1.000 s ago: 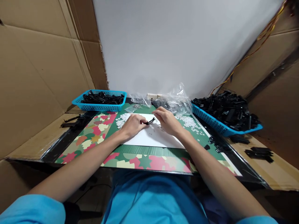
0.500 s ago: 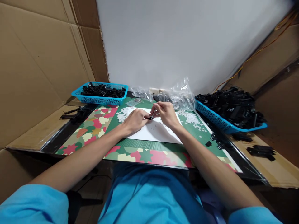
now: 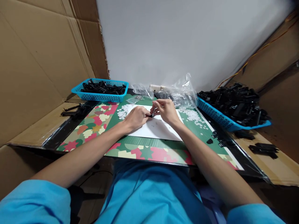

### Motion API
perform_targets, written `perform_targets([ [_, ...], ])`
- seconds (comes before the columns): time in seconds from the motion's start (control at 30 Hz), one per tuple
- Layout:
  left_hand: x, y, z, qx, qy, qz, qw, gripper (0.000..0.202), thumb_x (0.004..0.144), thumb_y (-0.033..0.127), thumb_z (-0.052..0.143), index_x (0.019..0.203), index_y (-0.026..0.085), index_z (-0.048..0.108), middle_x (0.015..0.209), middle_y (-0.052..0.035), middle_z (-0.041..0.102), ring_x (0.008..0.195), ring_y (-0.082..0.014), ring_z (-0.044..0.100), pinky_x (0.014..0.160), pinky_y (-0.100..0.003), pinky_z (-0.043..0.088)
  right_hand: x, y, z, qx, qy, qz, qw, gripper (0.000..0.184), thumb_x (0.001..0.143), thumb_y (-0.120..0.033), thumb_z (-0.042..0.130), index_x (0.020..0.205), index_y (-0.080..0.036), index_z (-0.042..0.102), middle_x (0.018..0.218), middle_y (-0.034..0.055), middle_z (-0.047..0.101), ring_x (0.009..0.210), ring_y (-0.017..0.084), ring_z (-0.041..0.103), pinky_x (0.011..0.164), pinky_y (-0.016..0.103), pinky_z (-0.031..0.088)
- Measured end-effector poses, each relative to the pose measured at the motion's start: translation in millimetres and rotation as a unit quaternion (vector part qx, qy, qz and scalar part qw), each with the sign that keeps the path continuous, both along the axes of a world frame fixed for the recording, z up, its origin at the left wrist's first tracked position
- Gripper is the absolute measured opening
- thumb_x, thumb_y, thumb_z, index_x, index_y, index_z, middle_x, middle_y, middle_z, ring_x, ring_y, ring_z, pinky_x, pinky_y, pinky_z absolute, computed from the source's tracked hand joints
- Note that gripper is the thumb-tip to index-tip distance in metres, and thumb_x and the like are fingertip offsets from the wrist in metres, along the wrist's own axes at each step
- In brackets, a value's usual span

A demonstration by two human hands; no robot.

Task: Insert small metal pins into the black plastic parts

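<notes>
Over a white sheet of paper [image 3: 142, 132], both hands meet at one small black plastic part [image 3: 151, 116]. My left hand [image 3: 138, 117] is closed, its fingertips pinching this part against the paper. In my right hand [image 3: 166, 109], a thin metal tool [image 3: 153, 111] is pinched upright, its lower end at the black part. The tool's exact kind is too small to make out, and fingers cover much of it. Several tiny dark pieces [image 3: 154, 125] lie on the sheet in front of the hands.
Small white discs [image 3: 123, 112] are scattered left of the paper, more white discs [image 3: 192, 115] to its right. Blue baskets of black parts stand at back left [image 3: 100, 99] and right [image 3: 219, 116]. Clear plastic bags [image 3: 184, 95] lie behind. Loose black parts [image 3: 263, 150] rest at the right.
The view has shifted slightly. Both hands stay together at the black part, and the right hand's metal tool is still at it, with only a small change in finger pose.
</notes>
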State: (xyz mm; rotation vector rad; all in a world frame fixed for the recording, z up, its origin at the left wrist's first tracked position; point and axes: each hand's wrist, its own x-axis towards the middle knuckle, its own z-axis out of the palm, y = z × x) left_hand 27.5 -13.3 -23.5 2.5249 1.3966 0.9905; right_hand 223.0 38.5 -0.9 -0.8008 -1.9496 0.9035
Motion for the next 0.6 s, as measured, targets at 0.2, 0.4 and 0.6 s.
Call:
perform_targets([
  [0.2, 0.1, -0.5, -0.5, 0.009, -0.003, -0.008, 1.000, 0.017, 0.092, 0.015, 0.071, 0.079, 0.020, 0.082, 0.076, -0.0052, 0.075, 0.069, -0.0191, 0.065, 0.067, -0.033, 0.046, -0.1, -2.2, -1.0, 0.022, -0.007, -0.011, 1.000, 0.055, 0.103, -0.064, 0.059, 0.076, -0.018, 0.072, 0.081, 0.0109, 0.079, 0.073, 0.023, 0.077, 0.071, 0.035, 0.065],
  [0.4, 0.1, 0.0, -3.1, 0.021, -0.007, -0.005, 1.000, 0.021, 0.092, 0.019, 0.069, 0.073, 0.020, 0.079, 0.069, -0.0046, 0.070, 0.067, -0.0200, 0.061, 0.068, -0.036, 0.045, 0.3, -3.5, -2.2, 0.031, -0.018, -0.020, 0.999, 0.059, 0.104, -0.068, 0.055, 0.076, -0.019, 0.073, 0.083, 0.0124, 0.080, 0.078, 0.025, 0.077, 0.073, 0.035, 0.065],
  [0.6, 1.4, -1.0, -5.3, 0.025, 0.003, 0.000, 1.000, 0.022, 0.091, 0.016, 0.066, 0.073, 0.020, 0.077, 0.070, -0.0051, 0.070, 0.069, -0.0205, 0.061, 0.068, -0.036, 0.045, 0.2, -5.4, -2.1, 0.044, -0.029, -0.021, 0.998, 0.061, 0.103, -0.070, 0.056, 0.076, -0.019, 0.074, 0.081, 0.0119, 0.079, 0.077, 0.026, 0.077, 0.073, 0.035, 0.062],
])
